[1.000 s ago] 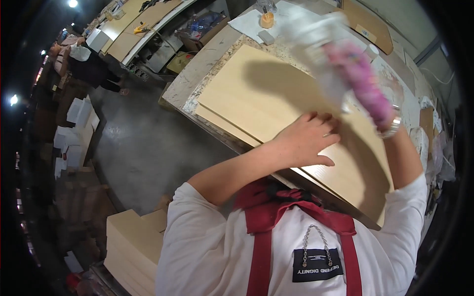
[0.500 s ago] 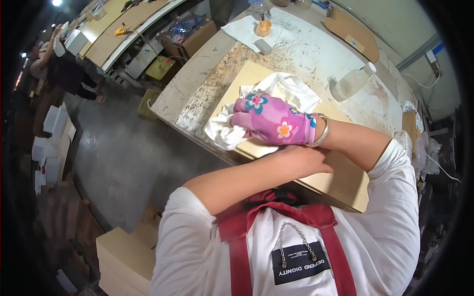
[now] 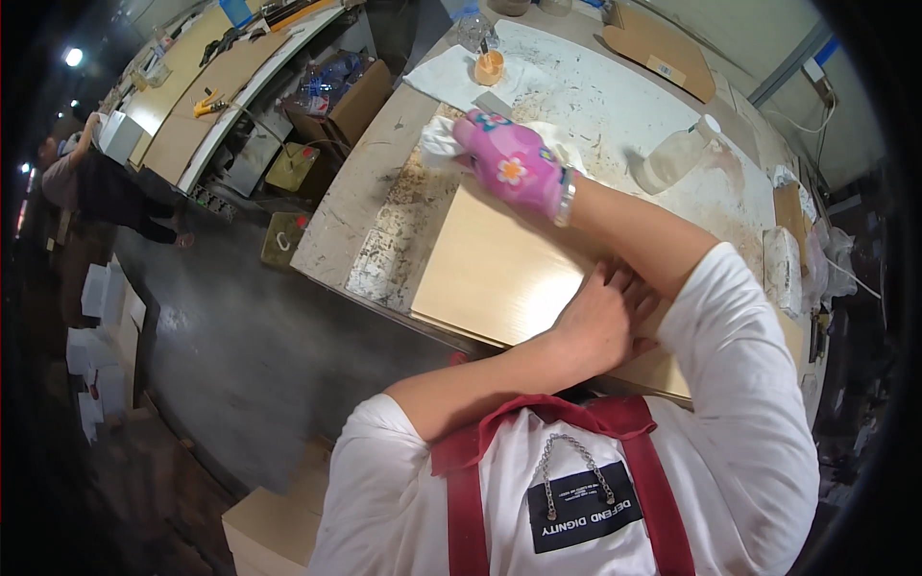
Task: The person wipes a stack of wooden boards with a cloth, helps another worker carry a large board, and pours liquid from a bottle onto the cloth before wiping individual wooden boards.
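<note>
My right hand (image 3: 512,171), in a pink flowered glove, grips a white cloth (image 3: 439,142) at the far edge of a smooth pale wooden board (image 3: 490,269). Part of the cloth spreads out behind the glove. The board lies flat along the near side of the worktable, and another board edge shows just beneath it. Beneath my right forearm, my bare left hand (image 3: 597,322) rests on the board with bent fingers slightly apart and nothing visible in them. The forearm partly hides those fingertips.
On the stained worktable (image 3: 331,226) stand an orange cup (image 3: 489,67) on white paper, a grey block (image 3: 492,104) and a translucent bottle (image 3: 677,156). Cardboard (image 3: 658,53) lies at the back. Across the aisle, a person (image 3: 101,182) stands by another bench.
My right hand has moved the cloth away from me to the board's far edge, uncovering its surface. My left hand has drawn slightly nearer, its fingers now visible on the board.
</note>
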Demonstrator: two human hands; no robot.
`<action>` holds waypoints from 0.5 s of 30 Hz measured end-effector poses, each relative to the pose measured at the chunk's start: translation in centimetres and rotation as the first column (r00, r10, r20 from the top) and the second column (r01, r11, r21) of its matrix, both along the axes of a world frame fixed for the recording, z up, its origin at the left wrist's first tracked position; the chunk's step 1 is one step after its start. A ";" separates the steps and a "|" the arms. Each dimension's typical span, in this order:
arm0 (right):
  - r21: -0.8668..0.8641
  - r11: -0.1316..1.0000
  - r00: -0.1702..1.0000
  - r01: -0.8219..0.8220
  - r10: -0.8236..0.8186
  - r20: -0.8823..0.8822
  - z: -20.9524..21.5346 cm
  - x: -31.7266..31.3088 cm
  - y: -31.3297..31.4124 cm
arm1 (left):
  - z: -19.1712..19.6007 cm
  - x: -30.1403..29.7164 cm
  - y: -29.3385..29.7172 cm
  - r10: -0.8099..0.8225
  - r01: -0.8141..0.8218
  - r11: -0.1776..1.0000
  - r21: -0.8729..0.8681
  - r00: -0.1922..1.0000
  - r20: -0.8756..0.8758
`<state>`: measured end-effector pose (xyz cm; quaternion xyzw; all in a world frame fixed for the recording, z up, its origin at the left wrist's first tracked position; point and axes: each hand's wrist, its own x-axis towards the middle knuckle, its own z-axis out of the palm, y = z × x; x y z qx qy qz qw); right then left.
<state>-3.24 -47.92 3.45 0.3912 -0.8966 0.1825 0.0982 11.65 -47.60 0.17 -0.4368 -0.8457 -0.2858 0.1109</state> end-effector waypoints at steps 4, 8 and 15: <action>0.021 1.000 0.995 -0.005 0.007 -0.100 -0.4 1.9 1.6 | 0.9 0.4 -0.3 0.001 0.021 0.991 -0.133 0.986 0.168; -0.064 0.998 0.999 0.012 -0.014 -0.031 -1.2 -0.4 0.8 | 1.2 0.3 0.3 -0.023 0.027 0.996 -0.086 0.999 0.048; -0.069 0.997 0.990 -0.016 0.026 0.139 2.4 -1.7 3.9 | 0.6 0.2 -0.8 0.063 -0.068 0.995 -0.077 0.996 -0.066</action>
